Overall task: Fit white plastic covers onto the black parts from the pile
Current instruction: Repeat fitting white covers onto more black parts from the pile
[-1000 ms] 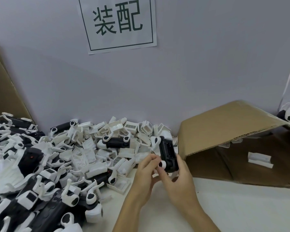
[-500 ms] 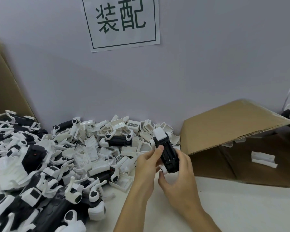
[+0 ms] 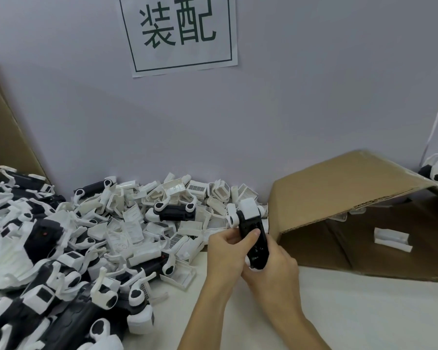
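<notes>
Both my hands hold one black part (image 3: 254,238) above the white table, its long axis tilted away from me. A white plastic cover (image 3: 248,208) sits on its far end, with a white hinge piece at its left side. My left hand (image 3: 228,251) grips the part from the left, thumb pressed on its top face. My right hand (image 3: 273,269) cups its near end from below. A big pile of black parts and white covers (image 3: 91,243) fills the left half of the table.
An open cardboard box (image 3: 339,193) lies on its side at the right, one white cover (image 3: 392,239) inside it. More black and white parts (image 3: 436,173) show at the far right edge. A paper sign (image 3: 180,34) hangs on the grey wall. White tabletop (image 3: 364,311) lies in front.
The black part has tilted more upright in my hands. My left thumb has slid onto its top face, and my right hand has shifted down to its near end.
</notes>
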Motion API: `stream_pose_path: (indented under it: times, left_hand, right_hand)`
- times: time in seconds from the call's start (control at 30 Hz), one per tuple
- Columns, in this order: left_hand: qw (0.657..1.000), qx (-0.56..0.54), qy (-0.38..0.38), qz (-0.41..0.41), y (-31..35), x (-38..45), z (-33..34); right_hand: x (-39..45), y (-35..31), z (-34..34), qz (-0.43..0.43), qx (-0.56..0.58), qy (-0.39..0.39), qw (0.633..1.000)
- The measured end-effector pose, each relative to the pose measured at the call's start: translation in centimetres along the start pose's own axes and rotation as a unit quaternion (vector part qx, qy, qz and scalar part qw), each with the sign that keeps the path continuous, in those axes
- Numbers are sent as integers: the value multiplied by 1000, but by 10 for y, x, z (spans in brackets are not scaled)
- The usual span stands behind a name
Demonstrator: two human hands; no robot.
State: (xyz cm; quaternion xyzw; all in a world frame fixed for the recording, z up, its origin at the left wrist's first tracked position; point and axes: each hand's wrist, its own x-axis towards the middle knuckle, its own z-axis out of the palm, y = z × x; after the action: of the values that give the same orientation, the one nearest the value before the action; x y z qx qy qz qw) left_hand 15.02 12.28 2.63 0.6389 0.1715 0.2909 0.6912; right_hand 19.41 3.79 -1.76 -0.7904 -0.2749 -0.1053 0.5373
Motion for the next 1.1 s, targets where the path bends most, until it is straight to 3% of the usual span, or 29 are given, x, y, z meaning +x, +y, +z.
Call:
stream_pose_path:
  times: [0.57,0.73,0.93,1.1]
  left_hand:
    - [999,23,-7,25,13,0,-2]
    - [991,109,-17,70,15,5,-24]
    - [930,341,-58,124,1,7,-42]
    - [854,484,-74,176,-3,6,-35]
  right_hand:
    - [-1,-3,0,-39,41,27,998]
    - [-3,-5,2,-25,117,-44,992]
    - [4,3,-1,64,237,-26,969]
    - [8,6,0,106,225,-34,968]
